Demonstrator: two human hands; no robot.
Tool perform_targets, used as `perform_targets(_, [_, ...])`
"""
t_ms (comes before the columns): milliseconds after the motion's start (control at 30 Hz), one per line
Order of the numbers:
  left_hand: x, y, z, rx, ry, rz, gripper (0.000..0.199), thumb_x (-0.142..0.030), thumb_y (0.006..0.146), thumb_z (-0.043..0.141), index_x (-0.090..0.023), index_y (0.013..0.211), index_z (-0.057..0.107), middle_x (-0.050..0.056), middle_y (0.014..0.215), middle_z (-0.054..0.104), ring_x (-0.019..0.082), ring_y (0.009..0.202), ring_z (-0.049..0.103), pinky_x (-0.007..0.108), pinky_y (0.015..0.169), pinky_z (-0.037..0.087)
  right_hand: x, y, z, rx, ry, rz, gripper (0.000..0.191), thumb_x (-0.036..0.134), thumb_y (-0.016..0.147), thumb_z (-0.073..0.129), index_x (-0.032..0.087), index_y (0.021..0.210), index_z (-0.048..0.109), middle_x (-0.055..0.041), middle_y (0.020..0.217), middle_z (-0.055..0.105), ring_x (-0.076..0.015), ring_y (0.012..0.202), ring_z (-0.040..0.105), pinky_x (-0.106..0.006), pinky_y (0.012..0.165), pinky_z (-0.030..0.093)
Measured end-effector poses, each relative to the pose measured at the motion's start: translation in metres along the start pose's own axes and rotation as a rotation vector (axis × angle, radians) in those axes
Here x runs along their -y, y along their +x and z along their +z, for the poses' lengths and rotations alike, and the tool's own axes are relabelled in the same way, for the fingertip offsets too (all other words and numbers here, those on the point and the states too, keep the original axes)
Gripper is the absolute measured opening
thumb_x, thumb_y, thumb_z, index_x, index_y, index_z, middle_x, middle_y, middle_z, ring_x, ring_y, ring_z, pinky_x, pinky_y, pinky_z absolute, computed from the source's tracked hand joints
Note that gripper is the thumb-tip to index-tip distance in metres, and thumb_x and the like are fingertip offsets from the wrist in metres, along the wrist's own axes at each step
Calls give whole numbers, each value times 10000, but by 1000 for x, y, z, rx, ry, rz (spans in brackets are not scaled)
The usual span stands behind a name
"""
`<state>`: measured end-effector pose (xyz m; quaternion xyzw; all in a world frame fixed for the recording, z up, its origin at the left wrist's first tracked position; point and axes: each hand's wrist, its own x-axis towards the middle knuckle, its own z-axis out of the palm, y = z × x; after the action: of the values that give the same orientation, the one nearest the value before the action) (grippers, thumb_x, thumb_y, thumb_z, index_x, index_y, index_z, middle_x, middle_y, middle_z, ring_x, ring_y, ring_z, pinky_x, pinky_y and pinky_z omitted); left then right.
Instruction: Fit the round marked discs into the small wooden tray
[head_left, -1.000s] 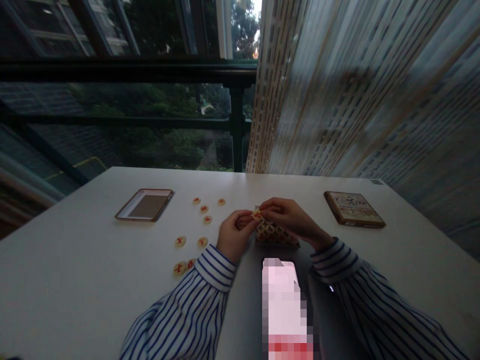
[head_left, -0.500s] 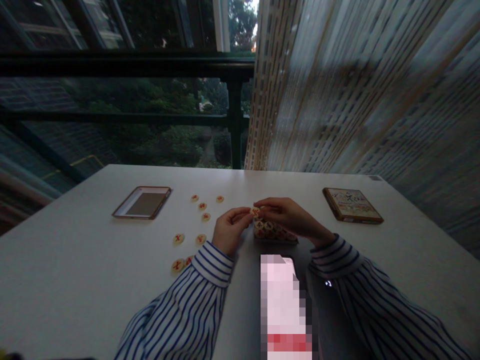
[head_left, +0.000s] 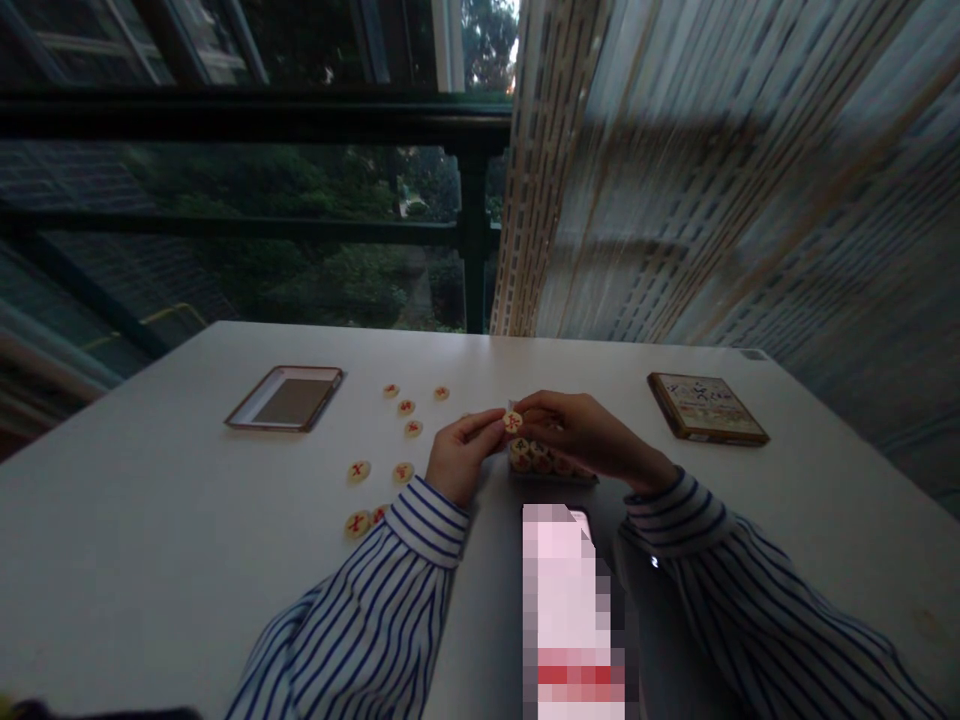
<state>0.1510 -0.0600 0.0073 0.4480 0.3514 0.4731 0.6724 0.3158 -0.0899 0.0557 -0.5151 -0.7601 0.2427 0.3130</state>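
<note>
Between my two hands is a round, pale chess piece (head_left: 513,422) with a red character facing me. The fingertips of my left hand (head_left: 463,452) pinch its left side, and my right hand (head_left: 581,430) grips its right edge. Under my right hand stands a clear tray of pieces (head_left: 541,460), partly hidden by that hand. To the left of my left hand, several red-marked pieces lie apart on the white table, among them one (head_left: 358,471) near my left sleeve and one (head_left: 441,393) farther back.
An open, shallow box lid (head_left: 341,385) lies at the back left of the white table (head_left: 187,540). A closed decorated box (head_left: 707,408) is at the back right. A phone with a blurred screen (head_left: 574,600) lies in front of the tray. Behind the table are a railing and a curtain.
The held piece has turned a little, so its red character faces me more fully. Both hands keep nearly the same place, and the view has shifted slightly.
</note>
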Motion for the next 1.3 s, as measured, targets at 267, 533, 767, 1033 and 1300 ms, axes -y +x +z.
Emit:
perform_targets(267, [4,3,-2,-11,-12,19,235,-275,614,719,-162,819,696,40,802,693,116,713,619,260,717,504,7,1,-1,-21,-346,-74,279,347,827,498,206,1043,605,-46,964,669,-168,855,606,-268,743,436])
perform_targets(533, [1,2,1,-42,37,31,268,-292,592,721,-142,814,706,73,828,689,131,708,612,286,711,510,12,3,-2,48,-496,-120,298,364,862,442,196,1026,624,-66,932,666,-178,836,582,-280,727,400])
perform_targets(767, [-2,0,2,-8,81,45,258,-290,601,711,-138,809,708,71,811,693,142,730,612,291,725,501,16,2,-5,112,-584,-159,303,359,881,407,188,1011,620,-75,941,668,-193,848,584,-290,725,384])
perform_targets(1033, [5,8,-5,-92,164,76,265,-292,630,679,-123,834,685,60,721,683,132,653,615,262,651,488,10,6,-12,153,-587,-86,323,345,854,442,188,1086,601,-71,984,667,-191,875,595,-278,750,391])
perform_targets(1300, [11,11,-11,-102,338,153,231,-305,661,640,-140,819,671,51,681,672,150,649,623,270,647,483,-6,13,-9,310,-736,-26,283,331,825,462,199,1015,624,-81,933,673,-202,828,606,-269,676,377])
